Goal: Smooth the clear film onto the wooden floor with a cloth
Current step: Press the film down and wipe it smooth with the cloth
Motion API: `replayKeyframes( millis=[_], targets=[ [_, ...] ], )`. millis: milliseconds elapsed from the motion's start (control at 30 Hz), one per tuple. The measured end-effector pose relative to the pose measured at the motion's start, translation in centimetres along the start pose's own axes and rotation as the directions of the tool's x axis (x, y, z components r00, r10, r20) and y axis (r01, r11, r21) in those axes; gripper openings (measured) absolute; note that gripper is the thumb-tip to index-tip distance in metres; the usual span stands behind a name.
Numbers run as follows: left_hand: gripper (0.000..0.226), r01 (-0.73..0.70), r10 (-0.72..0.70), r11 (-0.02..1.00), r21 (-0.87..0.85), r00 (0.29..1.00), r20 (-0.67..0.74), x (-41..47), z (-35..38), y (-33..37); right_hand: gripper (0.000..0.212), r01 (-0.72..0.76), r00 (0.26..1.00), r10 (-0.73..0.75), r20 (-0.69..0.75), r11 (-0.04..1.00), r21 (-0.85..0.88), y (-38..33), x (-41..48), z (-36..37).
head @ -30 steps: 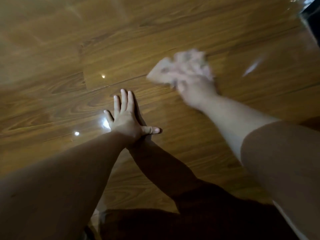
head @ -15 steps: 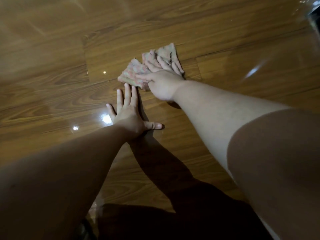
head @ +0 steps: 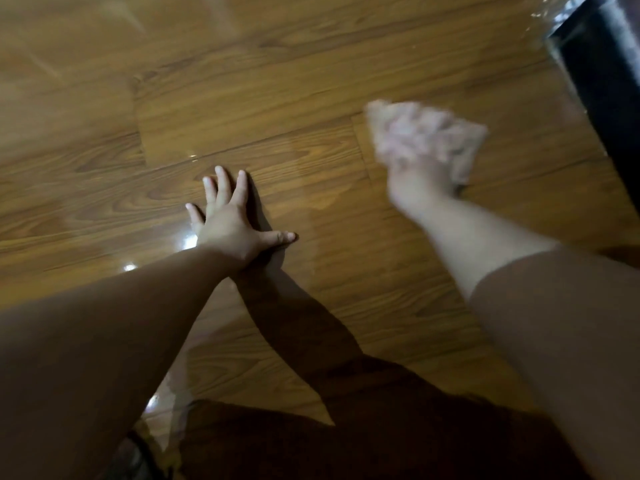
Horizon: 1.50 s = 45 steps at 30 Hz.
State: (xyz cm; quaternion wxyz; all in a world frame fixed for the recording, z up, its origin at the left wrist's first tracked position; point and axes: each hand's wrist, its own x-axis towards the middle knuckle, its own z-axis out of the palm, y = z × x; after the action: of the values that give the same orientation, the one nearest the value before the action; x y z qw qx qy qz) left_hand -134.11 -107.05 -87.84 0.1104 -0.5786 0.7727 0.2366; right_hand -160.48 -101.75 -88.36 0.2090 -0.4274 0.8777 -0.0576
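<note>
left hand (head: 230,220) lay flat, fingers spread and thumb out, palm pressing the clear film (head: 311,188) on the wooden floor (head: 242,81). right hand (head: 420,174) sat on the cloth (head: 433,133), well apart from the left, farther out and to the right. it was too blurred; i could not tell whether its fingers lay straight or curled. cloth pale, crumpled, touching the film. glare spots (head: 130,267) showed beside the left wrist. a black object (head: 609,81) stood at the far right corner, wrinkled film against it.
</note>
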Motion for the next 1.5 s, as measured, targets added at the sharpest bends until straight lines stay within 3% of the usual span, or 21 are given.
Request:
replayKeyframes(
  millis=[67, 133, 167, 233, 300, 367, 467, 533, 600, 667, 767, 833, 900, 1000, 1067, 1133, 1200, 1267, 1367, 1433, 1500],
  targets=[
    [0.126, -0.068, 0.069, 0.998, 0.012, 0.998, -0.016, 0.3, -0.1, 0.2, 0.048, 0.336, 0.934, -0.334, 0.130, 0.942, 0.010, -3.7, -3.2, 2.4],
    [0.122, -0.109, 0.109, 0.994, 0.012, 0.994, 0.023, 0.4, 0.2, 1.7, 0.048, 0.556, 0.810, -0.545, 0.219, 0.831, 0.009, -3.3, -5.6, 3.1],
    [0.121, -0.098, 0.098, 0.995, 0.011, 0.995, 0.034, 0.7, 0.1, 1.7, 0.048, 0.612, 0.759, -0.591, 0.272, 0.790, 0.007, -3.0, -5.5, 2.9],
    [0.123, -0.098, 0.094, 0.994, 0.048, 0.993, 0.068, 0.5, -0.2, 2.3, 0.045, 0.595, 0.776, -0.571, 0.270, 0.803, -0.013, -0.3, -4.7, 1.4],
    [0.127, -0.104, 0.098, 0.992, 0.070, 0.992, 0.081, -0.2, -0.2, 2.5, 0.040, 0.431, 0.894, -0.422, 0.150, 0.902, -0.030, 3.5, -3.5, -0.4],
    [0.128, -0.098, 0.089, 0.992, 0.078, 0.990, 0.110, -0.4, -0.4, 2.2, 0.042, 0.132, 0.990, -0.130, 0.047, 0.990, -0.049, 7.9, -1.5, -1.5],
    [0.123, -0.110, 0.098, 0.990, 0.094, 0.987, 0.124, -2.3, 1.1, 3.7, 0.049, -0.373, 0.926, 0.370, 0.073, 0.927, 0.043, 15.4, -1.2, -3.8],
    [0.107, -0.128, 0.124, 0.989, 0.077, 0.991, 0.060, -3.7, 2.2, 4.5, 0.050, -0.502, 0.864, 0.487, 0.127, 0.852, 0.146, 16.3, -2.2, -4.5],
    [0.085, -0.175, 0.178, 0.982, 0.074, 0.983, -0.035, -4.2, 3.0, 5.8, 0.045, -0.377, 0.925, 0.370, 0.088, 0.923, 0.082, 14.1, -3.8, -4.0],
    [0.071, -0.212, 0.220, 0.973, 0.086, 0.971, -0.091, -3.4, 2.7, 6.8, 0.045, -0.013, 0.997, 0.012, 0.071, 1.000, 0.002, 9.7, -5.6, -2.3],
    [0.065, -0.213, 0.218, 0.975, 0.065, 0.972, -0.092, -2.1, 3.4, 9.5, 0.049, 0.459, 0.876, -0.442, 0.196, 0.887, -0.055, 6.4, -8.3, -0.3],
    [0.067, -0.173, 0.176, 0.983, 0.066, 0.984, -0.038, -1.1, 3.3, 10.4, 0.048, 0.584, 0.793, -0.549, 0.263, 0.808, -0.075, 7.0, -7.7, -0.9],
    [0.067, -0.170, 0.169, 0.984, 0.061, 0.985, 0.021, 0.2, 2.6, 11.4, 0.046, 0.535, 0.840, -0.507, 0.194, 0.833, -0.142, 10.1, -5.2, -2.6],
    [0.065, -0.168, 0.166, 0.984, 0.062, 0.985, 0.046, 1.6, 1.8, 12.9, 0.043, 0.177, 0.984, -0.175, 0.029, 0.963, -0.204, 16.8, -1.1, -5.9],
    [0.068, -0.148, 0.147, 0.982, 0.115, 0.989, 0.022, 1.2, 1.9, 13.2, 0.048, -0.100, 0.995, 0.102, 0.005, 0.986, -0.135, 18.8, -0.2, -7.2],
    [0.079, -0.132, 0.135, 0.982, 0.138, 0.991, -0.010, 2.3, 1.9, 13.7, 0.052, -0.251, 0.967, 0.253, 0.022, 0.965, -0.078, 16.9, 1.7, -6.8],
    [0.099, -0.142, 0.142, 0.987, 0.077, 0.990, 0.003, 3.3, 2.2, 14.7, 0.055, -0.174, 0.984, 0.179, 0.023, 0.977, -0.122, 13.0, 2.8, -5.6],
    [0.119, -0.140, 0.138, 0.989, 0.047, 0.990, 0.029, 2.9, 2.1, 15.1, 0.055, 0.075, 0.995, -0.066, 0.071, 0.989, -0.129, 8.4, 2.3, -3.8],
    [0.130, -0.117, 0.112, 0.990, 0.073, 0.992, 0.066, 4.3, 1.1, 15.8, 0.049, 0.418, 0.901, -0.403, 0.159, 0.905, -0.078, 3.1, 2.8, -2.6],
    [0.136, -0.110, 0.103, 0.991, 0.070, 0.990, 0.101, 5.2, 0.4, 16.4, 0.046, 0.507, 0.854, -0.492, 0.166, 0.859, -0.064, 3.0, 4.2, -3.2],
    [0.139, -0.180, 0.167, 0.980, 0.082, 0.975, 0.147, 5.7, 0.0, 17.6, 0.044, 0.480, 0.873, -0.463, 0.153, 0.870, -0.109, 5.5, 6.2, -4.4]
  ],
)
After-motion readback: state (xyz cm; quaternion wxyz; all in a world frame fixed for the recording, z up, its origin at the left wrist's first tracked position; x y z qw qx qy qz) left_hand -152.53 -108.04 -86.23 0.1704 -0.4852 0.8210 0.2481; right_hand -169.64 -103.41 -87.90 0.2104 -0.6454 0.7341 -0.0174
